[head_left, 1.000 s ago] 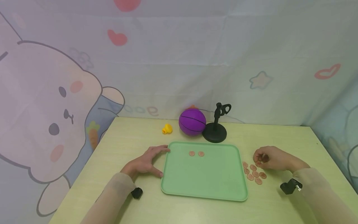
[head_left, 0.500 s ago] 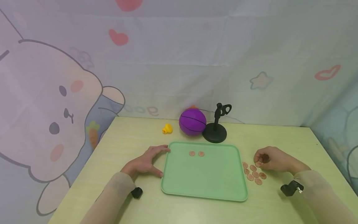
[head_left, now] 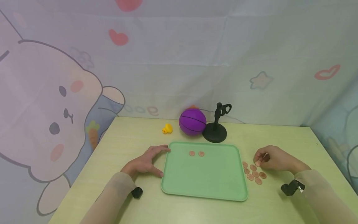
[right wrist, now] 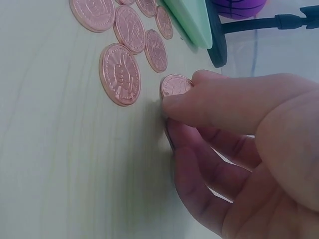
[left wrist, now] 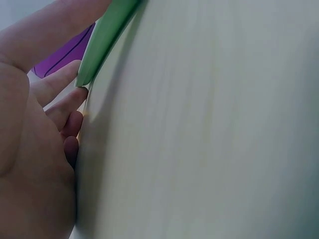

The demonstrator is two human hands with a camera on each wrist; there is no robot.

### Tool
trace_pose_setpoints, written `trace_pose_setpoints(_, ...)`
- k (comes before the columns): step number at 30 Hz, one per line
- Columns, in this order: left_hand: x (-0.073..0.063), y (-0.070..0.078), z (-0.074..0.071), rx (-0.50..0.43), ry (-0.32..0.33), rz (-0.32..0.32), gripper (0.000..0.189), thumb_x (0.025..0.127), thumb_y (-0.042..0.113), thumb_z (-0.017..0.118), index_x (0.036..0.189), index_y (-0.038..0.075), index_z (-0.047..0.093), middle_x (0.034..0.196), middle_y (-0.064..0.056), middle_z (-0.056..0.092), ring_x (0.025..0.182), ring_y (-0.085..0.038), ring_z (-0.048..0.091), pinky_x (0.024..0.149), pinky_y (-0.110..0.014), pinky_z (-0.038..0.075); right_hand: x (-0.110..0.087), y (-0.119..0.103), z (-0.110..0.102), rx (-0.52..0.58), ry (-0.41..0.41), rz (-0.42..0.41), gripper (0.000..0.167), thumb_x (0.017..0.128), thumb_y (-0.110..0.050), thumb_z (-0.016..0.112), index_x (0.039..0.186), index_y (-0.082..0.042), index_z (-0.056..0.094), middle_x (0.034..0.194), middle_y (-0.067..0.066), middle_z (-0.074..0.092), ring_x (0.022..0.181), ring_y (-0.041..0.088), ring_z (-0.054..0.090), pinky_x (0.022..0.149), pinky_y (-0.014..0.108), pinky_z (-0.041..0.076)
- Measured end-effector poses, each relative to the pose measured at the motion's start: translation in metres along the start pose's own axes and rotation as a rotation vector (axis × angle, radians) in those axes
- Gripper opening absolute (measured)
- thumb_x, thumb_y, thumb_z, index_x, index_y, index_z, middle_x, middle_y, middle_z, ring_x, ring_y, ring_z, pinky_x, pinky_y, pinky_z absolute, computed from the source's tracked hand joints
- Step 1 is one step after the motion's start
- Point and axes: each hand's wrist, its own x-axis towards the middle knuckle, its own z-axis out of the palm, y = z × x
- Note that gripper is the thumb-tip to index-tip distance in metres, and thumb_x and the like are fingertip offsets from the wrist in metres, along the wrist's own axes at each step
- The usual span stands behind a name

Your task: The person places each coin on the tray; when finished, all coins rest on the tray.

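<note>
A person's 2 bare hands work at a pale table [head_left: 291, 140]. The left hand [head_left: 144, 161] lies at the left side of a green tray [head_left: 204, 177], thumb and fingers spread apart; the thumb touches the side edge and fingertips touch the far left corner. The right hand [head_left: 275, 158], to the right of the tray, pinches 1 copper coin [right wrist: 175, 85] between thumb and index finger, low over the table. Just beside it, at least 7 more coins [head_left: 255, 174] lie flat in a loose cluster near the tray's right edge. Inside the tray, near its far edge, 2 coins [head_left: 201, 153] lie side by side, slightly apart. Beyond the tray are a yellow duck [head_left: 167, 128], a purple ball [head_left: 192, 122] and a black stand [head_left: 215, 132]. Behind the table hangs a pale printed cloth [head_left: 181, 40].
</note>
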Motion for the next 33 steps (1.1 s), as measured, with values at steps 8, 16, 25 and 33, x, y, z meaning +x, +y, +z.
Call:
trace_pose_setpoints(8,0.0009,0.0003,-0.0015,-0.002,0.002,0.008,0.098,0.070,0.029,0.098,0.155,0.024,0.049,0.171,-0.001,0.029,0.152,-0.033,0.022,0.122,-0.066,0.019,-0.0003,0.0020,0.0002,0.068,-0.010,0.044,0.017,0.086,-0.003,0.083,0.099,-0.008,0.075,0.090,-0.002,0.070,0.079,0.006,0.062,0.072,0.023,0.055)
trace_pose_setpoints(16,0.0011,-0.0009,-0.0015,0.005,0.005,0.013,0.099,0.069,0.030,0.098,0.154,0.025,0.049,0.171,-0.002,0.030,0.151,-0.034,0.022,0.121,-0.067,0.018,0.0003,0.0024,0.0016,0.064,0.004,0.079,0.018,0.086,-0.005,0.084,0.101,-0.008,0.076,0.090,-0.002,0.070,0.078,0.006,0.062,0.071,0.023,0.055)
trace_pose_setpoints(25,0.0003,0.0014,-0.0012,0.008,-0.001,0.000,0.099,0.069,0.030,0.098,0.155,0.025,0.049,0.171,-0.002,0.029,0.152,-0.035,0.021,0.122,-0.067,0.017,0.0009,0.0027,0.0014,0.063,0.010,0.090,0.022,0.087,-0.007,0.084,0.109,-0.005,0.078,0.096,0.001,0.075,0.082,0.007,0.065,0.074,0.024,0.056)
trace_pose_setpoints(33,-0.0009,0.0017,0.0002,0.002,0.000,-0.014,0.099,0.068,0.029,0.098,0.154,0.026,0.049,0.171,-0.002,0.029,0.152,-0.034,0.021,0.122,-0.067,0.017,0.0002,0.0015,0.0023,0.044,0.006,0.119,0.025,0.085,-0.009,0.085,0.110,-0.005,0.081,0.099,0.001,0.076,0.082,0.006,0.065,0.072,0.024,0.056)
